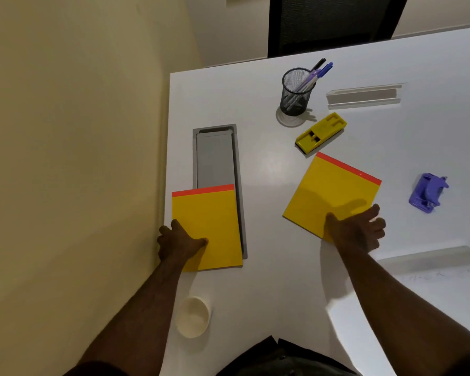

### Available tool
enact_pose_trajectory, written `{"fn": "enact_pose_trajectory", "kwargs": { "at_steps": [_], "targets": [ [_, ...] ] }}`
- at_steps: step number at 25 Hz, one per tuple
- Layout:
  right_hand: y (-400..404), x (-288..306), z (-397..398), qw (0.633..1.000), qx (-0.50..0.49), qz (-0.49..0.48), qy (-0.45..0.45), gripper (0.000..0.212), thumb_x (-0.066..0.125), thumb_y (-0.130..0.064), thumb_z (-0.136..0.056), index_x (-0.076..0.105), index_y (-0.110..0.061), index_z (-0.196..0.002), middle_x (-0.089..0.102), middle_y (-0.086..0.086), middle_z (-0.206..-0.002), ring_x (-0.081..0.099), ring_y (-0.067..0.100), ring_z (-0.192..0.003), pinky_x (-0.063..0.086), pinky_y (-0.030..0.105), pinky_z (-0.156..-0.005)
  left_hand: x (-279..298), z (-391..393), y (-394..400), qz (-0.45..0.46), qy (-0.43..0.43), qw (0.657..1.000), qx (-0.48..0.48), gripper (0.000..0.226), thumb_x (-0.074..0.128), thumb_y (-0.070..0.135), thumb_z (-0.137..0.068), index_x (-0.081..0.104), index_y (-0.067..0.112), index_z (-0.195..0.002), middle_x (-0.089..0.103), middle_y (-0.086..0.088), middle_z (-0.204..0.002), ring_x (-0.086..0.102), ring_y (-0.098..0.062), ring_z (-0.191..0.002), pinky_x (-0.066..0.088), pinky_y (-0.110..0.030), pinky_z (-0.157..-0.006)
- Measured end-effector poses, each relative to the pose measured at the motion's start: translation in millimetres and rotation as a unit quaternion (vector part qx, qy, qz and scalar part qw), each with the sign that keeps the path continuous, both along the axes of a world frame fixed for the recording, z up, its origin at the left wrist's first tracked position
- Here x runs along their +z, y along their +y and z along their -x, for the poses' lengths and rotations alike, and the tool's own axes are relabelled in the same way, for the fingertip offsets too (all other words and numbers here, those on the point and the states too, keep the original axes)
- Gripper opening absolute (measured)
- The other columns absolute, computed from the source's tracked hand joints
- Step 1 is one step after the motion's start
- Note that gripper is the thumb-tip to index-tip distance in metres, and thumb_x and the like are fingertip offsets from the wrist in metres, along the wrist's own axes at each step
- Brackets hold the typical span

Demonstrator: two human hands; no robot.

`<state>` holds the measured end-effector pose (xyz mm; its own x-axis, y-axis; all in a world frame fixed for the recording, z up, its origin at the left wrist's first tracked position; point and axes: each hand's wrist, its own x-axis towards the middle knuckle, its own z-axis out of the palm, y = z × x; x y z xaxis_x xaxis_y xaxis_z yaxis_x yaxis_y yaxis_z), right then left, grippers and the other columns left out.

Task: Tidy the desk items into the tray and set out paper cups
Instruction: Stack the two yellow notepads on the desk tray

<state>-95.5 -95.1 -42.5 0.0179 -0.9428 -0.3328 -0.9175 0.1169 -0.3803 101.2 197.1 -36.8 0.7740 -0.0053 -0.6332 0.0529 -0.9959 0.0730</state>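
Observation:
Two yellow notepads with orange top strips lie on the white desk (282,280). The left notepad (212,221) partly covers the near end of a grey recessed tray (215,156); my left hand (178,241) grips its near left corner, thumb on top. The right notepad (334,191) lies tilted at the desk's middle, and my right hand (357,230) holds its near corner, fingers spread over the edge. A white paper cup (192,317) stands upright near the desk's front left edge.
A black mesh pen holder (296,92) with pens stands at the back. A yellow stapler-like item (320,132) lies in front of it, a purple hole punch (428,192) at the right. Two slots (364,96) cut the desk. A dark chair (334,23) stands behind.

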Motion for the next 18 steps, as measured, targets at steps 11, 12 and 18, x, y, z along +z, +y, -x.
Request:
{"fn": "enact_pose_trajectory", "kwargs": {
  "at_steps": [11,12,18],
  "targets": [
    [-28,-3,-6,0.992,-0.061,-0.1,-0.044,0.043,0.06,-0.02,-0.085,0.052,0.005,-0.12,0.055,0.028,-0.124,0.049,0.044,-0.116,0.041,0.048,-0.101,-3,6,13,0.043,-0.04,0.998,-0.004,0.11,0.077,0.057,-0.069,0.02,0.011,-0.151,0.032,-0.021,-0.144,0.041,-0.041,-0.127,0.047,-0.05,-0.094],
    [-26,-2,-5,0.993,-0.062,-0.09,-0.052,0.042,0.057,-0.023,-0.087,0.052,0.003,-0.119,0.053,0.028,-0.123,0.048,0.044,-0.115,0.039,0.047,-0.1,-4,6,14,0.047,-0.042,0.998,-0.004,0.11,0.077,0.056,-0.069,0.02,0.011,-0.151,0.032,-0.021,-0.144,0.041,-0.041,-0.127,0.047,-0.05,-0.094],
    [-23,31,15,0.907,-0.132,-0.185,-0.355,0.005,0.06,-0.018,-0.091,0.057,-0.02,-0.088,0.061,0.017,-0.111,0.061,0.038,-0.102,0.052,0.053,-0.09,-3,4,14,0.043,-0.029,0.999,-0.012,0.108,0.077,0.054,-0.071,0.019,0.01,-0.151,0.029,-0.021,-0.145,0.04,-0.041,-0.128,0.046,-0.049,-0.096]
  ]
}}
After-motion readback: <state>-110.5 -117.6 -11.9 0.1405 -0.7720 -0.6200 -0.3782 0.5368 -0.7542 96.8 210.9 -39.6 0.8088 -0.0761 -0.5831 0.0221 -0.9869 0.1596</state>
